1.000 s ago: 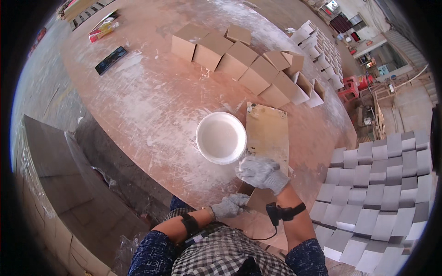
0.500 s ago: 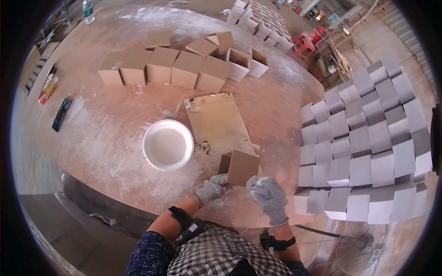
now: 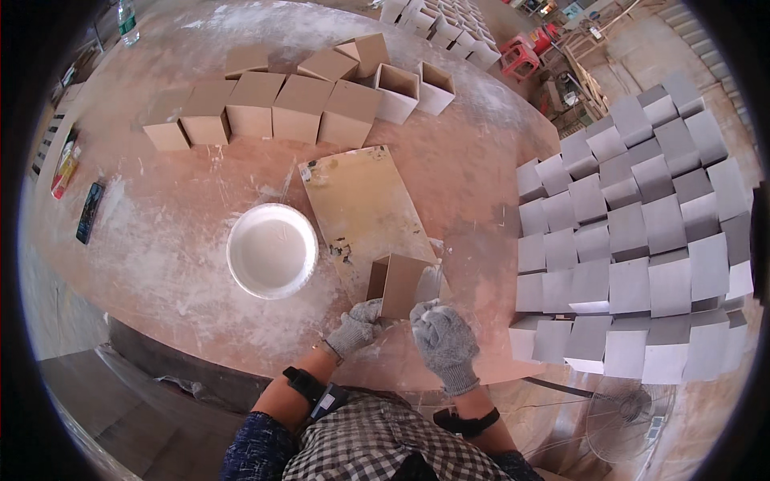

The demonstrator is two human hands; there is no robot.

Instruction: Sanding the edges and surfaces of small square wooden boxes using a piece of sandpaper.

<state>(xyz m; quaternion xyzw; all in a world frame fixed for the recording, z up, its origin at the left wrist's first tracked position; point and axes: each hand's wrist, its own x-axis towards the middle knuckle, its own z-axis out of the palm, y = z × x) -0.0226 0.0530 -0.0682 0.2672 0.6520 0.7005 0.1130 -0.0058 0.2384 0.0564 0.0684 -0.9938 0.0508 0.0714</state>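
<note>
your left hand [image 3: 355,326], in a grey knitted glove, has its grip closed on the near lower corner of a small open brown cardboard box [image 3: 399,284], and your right hand [image 3: 443,341], gloved the same way, pinches the box's near right edge with the fingers curled tight. the box stands on the round, dusty, reddish-brown table [image 3: 473,176], at the near end of a pale yellowish rectangular board [image 3: 365,204] smeared with glue, and its open mouth tilts toward your right; you cannot see anything inside it. just left of the board sits a round white bowl [image 3: 271,250] filled with white liquid, apart from the box and from your left hand. across the far side of the table runs a row of plain brown cardboard cubes [image 3: 273,104], standing edge to edge with no visible labels, and at its right end two white-sided open boxes [image 3: 415,86] show brown, empty insides. to your right, beyond the table's edge, a big stack of grey and white square boxes [image 3: 642,232] stands in stepped rows, closely packed, and more of the same pale boxes [image 3: 449,14] stand far off at the top. at the table's far left rim lie a flat black rectangular object [image 3: 89,212] and, just beyond it, a small red and yellow flat package [image 3: 64,164]; its print is too small to read. a clear plastic bottle [image 3: 127,20] stands near the upper left rim.
</note>
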